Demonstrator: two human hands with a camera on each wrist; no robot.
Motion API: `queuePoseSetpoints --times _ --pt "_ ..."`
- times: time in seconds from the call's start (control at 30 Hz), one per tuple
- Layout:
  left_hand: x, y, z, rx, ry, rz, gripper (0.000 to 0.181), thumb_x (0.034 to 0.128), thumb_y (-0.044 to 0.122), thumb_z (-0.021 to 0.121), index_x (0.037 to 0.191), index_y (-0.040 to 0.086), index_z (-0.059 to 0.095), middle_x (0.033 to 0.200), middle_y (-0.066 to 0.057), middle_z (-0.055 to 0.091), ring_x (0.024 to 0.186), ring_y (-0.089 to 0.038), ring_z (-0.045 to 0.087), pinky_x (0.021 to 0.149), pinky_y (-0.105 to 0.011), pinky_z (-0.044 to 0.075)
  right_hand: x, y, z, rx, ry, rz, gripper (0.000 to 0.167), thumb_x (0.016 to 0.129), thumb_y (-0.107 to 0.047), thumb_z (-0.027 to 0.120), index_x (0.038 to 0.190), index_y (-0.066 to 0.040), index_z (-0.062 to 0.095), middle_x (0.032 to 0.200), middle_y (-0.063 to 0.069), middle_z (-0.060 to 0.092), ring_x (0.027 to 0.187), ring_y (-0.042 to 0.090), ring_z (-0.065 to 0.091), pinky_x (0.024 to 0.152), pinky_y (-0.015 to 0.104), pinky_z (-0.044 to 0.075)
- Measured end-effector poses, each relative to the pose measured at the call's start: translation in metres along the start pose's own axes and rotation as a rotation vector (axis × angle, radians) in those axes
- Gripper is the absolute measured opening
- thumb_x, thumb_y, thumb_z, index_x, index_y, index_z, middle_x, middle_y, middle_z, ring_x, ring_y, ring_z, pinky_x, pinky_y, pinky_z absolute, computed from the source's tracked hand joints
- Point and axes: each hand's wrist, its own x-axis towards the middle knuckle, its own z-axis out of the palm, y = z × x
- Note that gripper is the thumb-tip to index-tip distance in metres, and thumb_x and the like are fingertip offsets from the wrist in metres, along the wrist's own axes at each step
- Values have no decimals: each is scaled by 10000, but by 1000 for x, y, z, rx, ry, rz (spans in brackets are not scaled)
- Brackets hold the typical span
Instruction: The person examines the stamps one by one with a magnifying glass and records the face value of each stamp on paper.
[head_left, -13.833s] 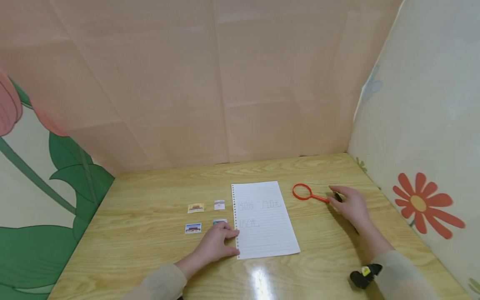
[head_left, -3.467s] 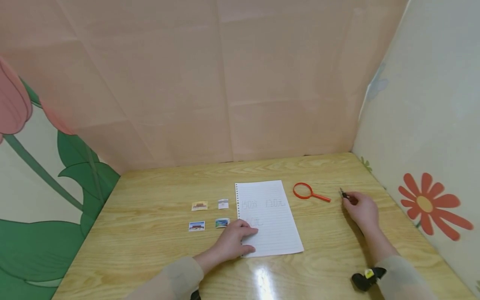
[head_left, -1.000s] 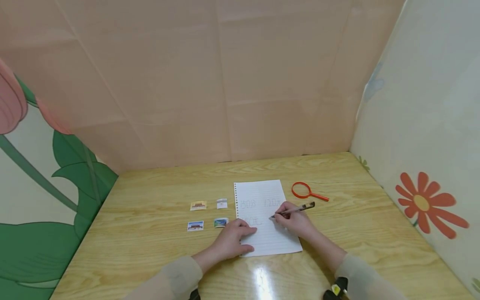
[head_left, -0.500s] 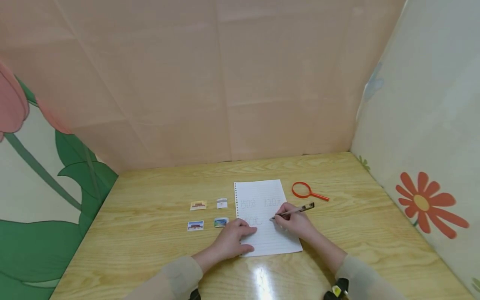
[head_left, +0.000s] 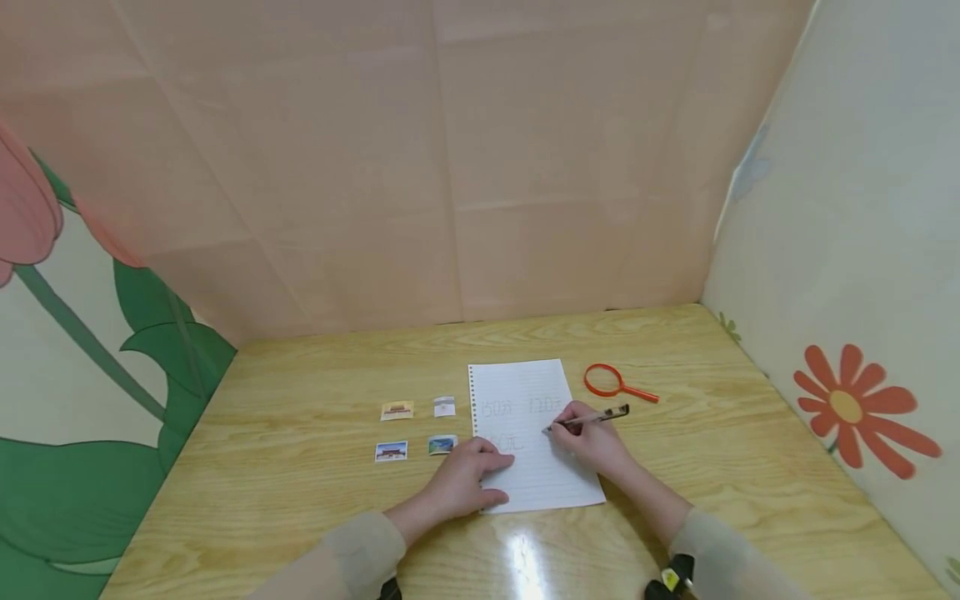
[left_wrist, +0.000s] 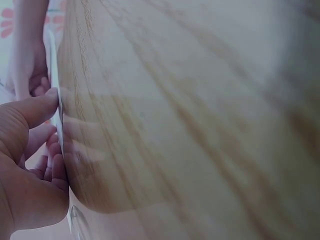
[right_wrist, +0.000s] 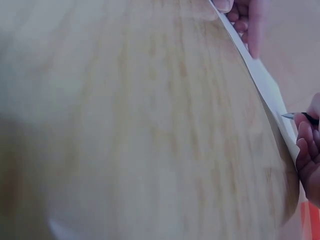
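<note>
A lined sheet of paper (head_left: 532, 483) with punched holes along its left edge lies on the table, with faint handwritten numbers and characters on it. My left hand (head_left: 465, 477) rests on the lower left of the sheet, fingers and thumb spread, covering part of the second written line. Pinched in my right hand (head_left: 592, 446) is a pen (head_left: 611, 412), its tip at the paper right of that line. In the right wrist view, the pen's pointed tip (right_wrist: 288, 115) is just over or on the sheet; contact is hard to tell.
Left of the paper lie several small stamp-like pictures, among them a yellow one (head_left: 397, 410) and a blue one with a red building (head_left: 391, 451). A red magnifying glass (head_left: 637, 393) lies right of the sheet. Walls stand behind and beside the wooden table (head_left: 300, 500).
The right hand left the magnifying glass, took the pen at the right and brought it over the paper. The left hand slid further onto the sheet. Lately the pen tip shifts only slightly.
</note>
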Motion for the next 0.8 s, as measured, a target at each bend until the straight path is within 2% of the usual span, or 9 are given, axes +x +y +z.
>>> queuePoseSetpoints --times 0.33,0.6,0.8 --pt "0 0 0 4 2 8 532 823 301 814 1313 164 657 1146 27 578 996 -93 499 887 -273 425 2 0 5 -32 -33 -38 105 855 -48 722 847 -97 630 711 -56 544 624 99 476 539 224 400" --pt "0 0 0 5 4 1 531 823 299 815 1312 164 658 1146 30 579 990 -92 500 881 -273 430 -8 1 0 -17 -19 -38 147 823 -15 723 805 -103 607 660 -55 522 569 77 469 494 217 382" --pt "0 1 0 11 10 6 529 820 294 819 1306 158 662 1140 29 581 987 -92 501 879 -273 430 -14 -1 -2 0 -65 -51 148 827 -19 729 801 -103 611 679 -52 544 573 72 481 488 220 397"
